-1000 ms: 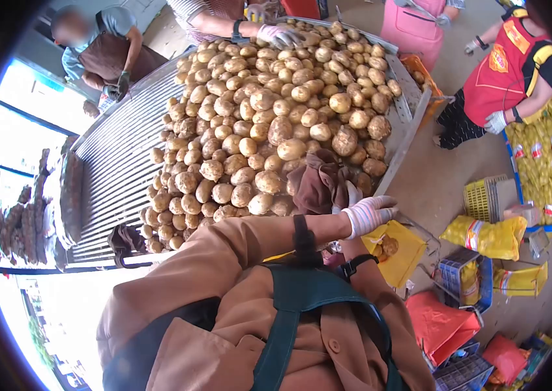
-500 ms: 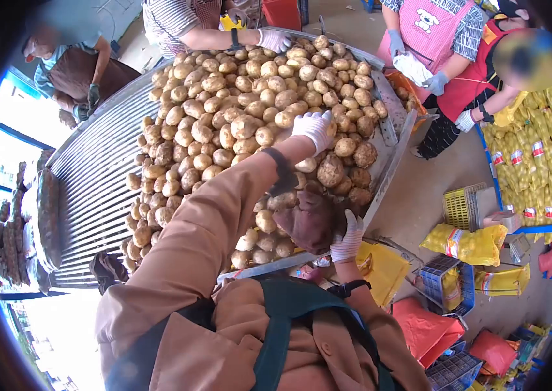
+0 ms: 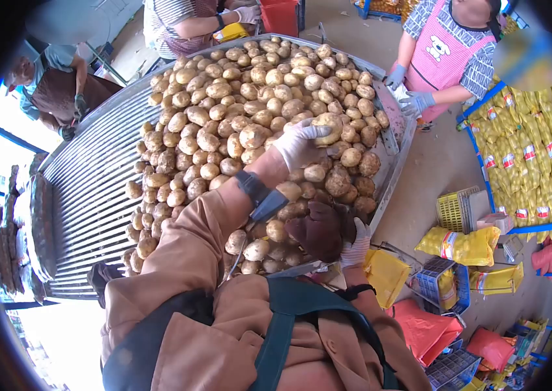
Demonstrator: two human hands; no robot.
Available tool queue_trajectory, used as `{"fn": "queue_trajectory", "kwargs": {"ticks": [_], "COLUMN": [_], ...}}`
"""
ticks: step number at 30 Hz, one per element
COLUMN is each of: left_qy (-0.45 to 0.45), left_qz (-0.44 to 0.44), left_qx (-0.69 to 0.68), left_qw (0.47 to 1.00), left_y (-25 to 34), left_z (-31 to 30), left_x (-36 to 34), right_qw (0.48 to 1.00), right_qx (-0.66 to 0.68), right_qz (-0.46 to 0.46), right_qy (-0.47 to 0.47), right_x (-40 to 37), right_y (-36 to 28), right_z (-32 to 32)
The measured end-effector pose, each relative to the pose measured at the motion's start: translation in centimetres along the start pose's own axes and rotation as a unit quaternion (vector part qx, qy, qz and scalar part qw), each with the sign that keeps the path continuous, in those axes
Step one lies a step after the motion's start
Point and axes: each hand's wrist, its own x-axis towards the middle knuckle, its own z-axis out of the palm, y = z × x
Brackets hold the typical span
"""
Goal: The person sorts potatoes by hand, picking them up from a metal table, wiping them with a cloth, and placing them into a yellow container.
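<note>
Item under handling: one potato, at the top of the heap and touching its neighbours on all sides. The gloved left hand lies over it; the fingers are curled part-way round its near side, closed enough to grip, and nothing else is in them.

Judgement: the step in hand reads as a pick from the pile, with the grip made and the lift not yet clear. A clean lift calls for a firm wrap and a straight pull, since loose potatoes rest against the fingertips and could roll.

Behind the wrist, the right hand rests against a maroon cloth; whether its fingers are clamped cannot be told. A yellow bag lies just beside it. Beyond the fingertips, a co-worker in a pink apron stands at the ridged metal table.
</note>
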Motion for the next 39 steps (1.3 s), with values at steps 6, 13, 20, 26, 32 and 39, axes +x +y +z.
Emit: {"fn": "queue_trajectory", "kwargs": {"ticks": [6,13,20,26,32,39], "left_qy": [-0.059,0.085,0.112,0.103,0.176,0.058], "left_qz": [0.041,0.069,0.389,0.19,0.197,0.161], "left_qx": [-0.231,-0.231,0.512,-0.228,-0.178,-0.336], "left_qw": [0.97,0.967,0.758,0.949,0.948,0.926], "left_y": [-0.6,-1.7,-3.1,-2.6,-1.0,-1.1], "left_z": [-2.7,-7.2,-10.0,-10.7,-8.2,-11.2], "left_x": [-10.3,-18.8,-20.6,-19.9,-20.7,-18.8], "right_qw": [0.986,0.904,0.9,0.919,0.77,0.928], "right_qx": [0.124,0.391,0.149,0.286,0.498,0.294], "right_qz": [0.108,0.173,-0.38,-0.163,0.332,0.033], "right_qy": [-0.006,-0.008,-0.15,-0.216,-0.218,-0.227], "right_x": [0.8,8.4,10.2,12.6,14.1,5.3], "right_y": [1.9,-14.1,-29.1,-28.7,-26.0,-25.1], "right_z": [1.1,-0.1,5.1,10.1,11.7,9.9]}}
